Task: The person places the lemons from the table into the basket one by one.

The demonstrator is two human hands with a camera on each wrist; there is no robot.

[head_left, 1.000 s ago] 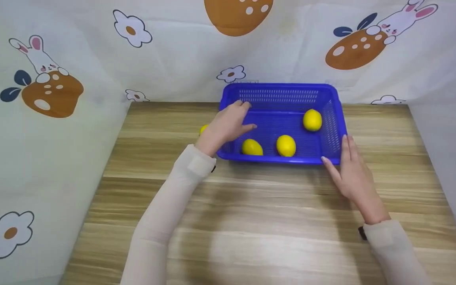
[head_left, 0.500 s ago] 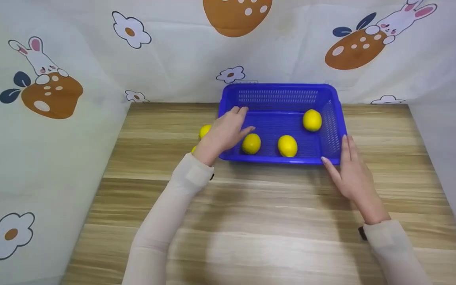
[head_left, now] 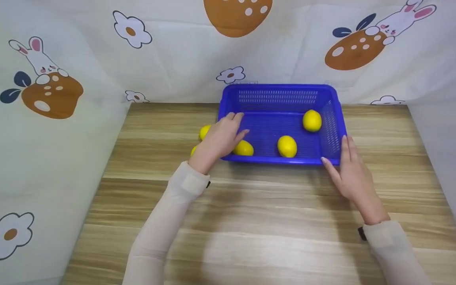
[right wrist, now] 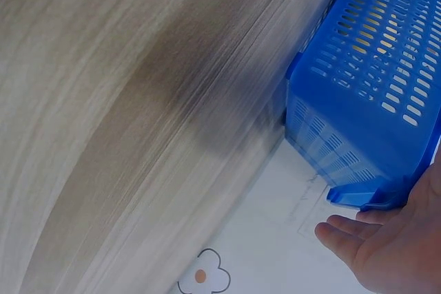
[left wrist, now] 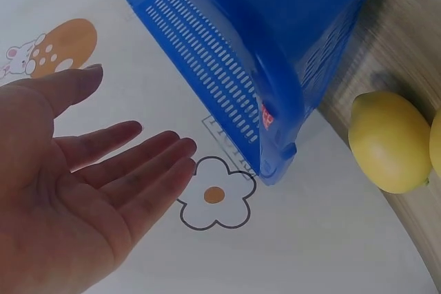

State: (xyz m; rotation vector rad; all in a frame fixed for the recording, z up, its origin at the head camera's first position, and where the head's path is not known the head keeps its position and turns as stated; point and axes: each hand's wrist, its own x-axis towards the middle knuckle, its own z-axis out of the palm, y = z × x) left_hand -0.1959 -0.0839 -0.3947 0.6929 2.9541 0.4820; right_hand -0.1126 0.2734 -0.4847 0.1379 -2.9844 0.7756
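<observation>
A blue plastic basket [head_left: 279, 160] stands against the back wall, with three yellow lemons visible inside: one at the right [head_left: 312, 120], one at front middle [head_left: 287, 146] and one at front left [head_left: 243, 148], partly covered by the left hand. My left hand [head_left: 221, 136] hovers over the basket's left end. In the left wrist view its palm is bare, its fingers loosely extended and apart from the basket. At the front right corner my right hand [head_left: 352, 176] rests against the basket, thumb at the front rim, straight fingers along the right side.
Outside the basket's left side lie two more lemons, one further back [head_left: 204, 132] and one nearer [head_left: 193, 150], mostly hidden by the left hand. A wood-grain table [head_left: 275, 221] bears everything. Printed cloth walls [head_left: 172, 59] rise at the back and both sides.
My left hand has drawn slightly nearer and leftward, uncovering parts of the lemons outside. The front left lemon has rolled left inside the basket. My right hand keeps its place.
</observation>
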